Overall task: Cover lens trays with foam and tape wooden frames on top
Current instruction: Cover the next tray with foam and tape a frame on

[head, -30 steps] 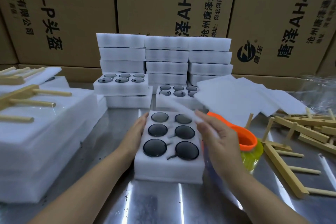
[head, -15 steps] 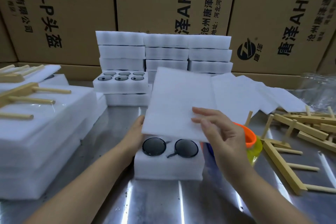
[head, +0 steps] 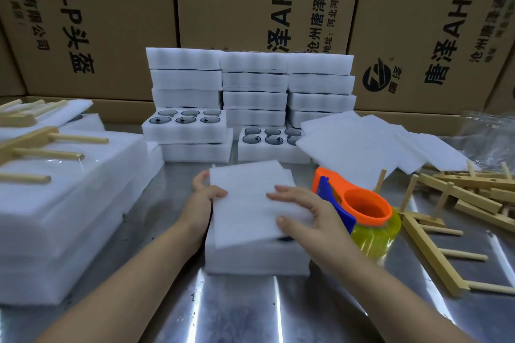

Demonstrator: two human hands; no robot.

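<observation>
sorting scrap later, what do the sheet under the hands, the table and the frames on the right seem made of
Sheet: thin white foam, matte, faintly ribbed. Table: probably stainless steel, glossy streaked reflections. Frames: pale unpainted wood, visible dowel pegs.

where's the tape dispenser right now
In the head view, the tape dispenser sits on the metal table right of centre, just right of the foam-covered lens tray, beside the right hand, with loose wooden frames further right.

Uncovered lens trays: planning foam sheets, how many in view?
2. One tray tops a short stack behind the left hand; the other tray sits beside it, partly under loose foam sheets. More may be hidden.
</observation>
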